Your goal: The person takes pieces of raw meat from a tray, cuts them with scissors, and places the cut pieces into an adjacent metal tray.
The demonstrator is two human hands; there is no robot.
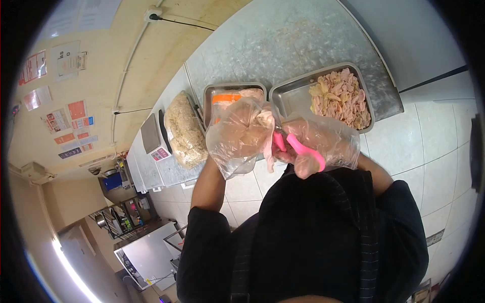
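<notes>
My left hand (pixel 240 132), in a loose clear plastic glove, is closed on a piece of raw meat (pixel 269 160), pale pink with a hanging strip. Close beside it, my right hand (pixel 323 139), gloved the same way, grips pink-handled scissors (pixel 307 147). Their blades point toward the meat and are mostly hidden between the hands. Just beyond my left hand lies a smaller metal tray (pixel 207 98) holding an orange-marked plastic pack (pixel 226 97) and pale meat. Past my right hand, a larger metal tray (pixel 293 96) holds a heap of cut raw pieces (pixel 341 98).
A big clear bag of pale flakes or crumbs (pixel 184 134) stands left of the trays, beside a digital scale (pixel 155 139). All rest on a metal worktop (pixel 252 50). Papers hang on the wall at left. A tiled floor (pixel 399 141) shows at right.
</notes>
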